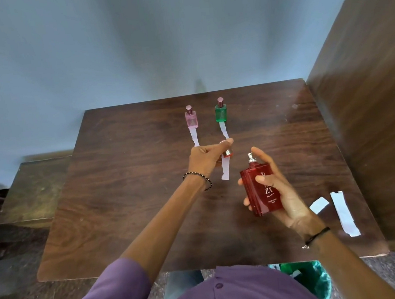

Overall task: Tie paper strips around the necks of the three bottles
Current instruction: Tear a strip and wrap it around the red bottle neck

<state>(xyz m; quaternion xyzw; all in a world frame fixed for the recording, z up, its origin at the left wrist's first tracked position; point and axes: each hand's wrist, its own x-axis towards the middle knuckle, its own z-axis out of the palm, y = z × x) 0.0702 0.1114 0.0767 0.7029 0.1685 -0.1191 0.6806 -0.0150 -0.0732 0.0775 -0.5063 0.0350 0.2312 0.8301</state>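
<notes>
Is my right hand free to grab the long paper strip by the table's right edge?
Probably not yet: the right hand grips the red perfume bottle. The long paper strip lies uncovered close by.

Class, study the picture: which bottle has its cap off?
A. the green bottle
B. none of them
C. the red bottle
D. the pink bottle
C: the red bottle, gripped in the right hand, shows a bare silver sprayer, and the left hand holds a cap. The pink bottle and the green bottle stand capped on the table.
</notes>
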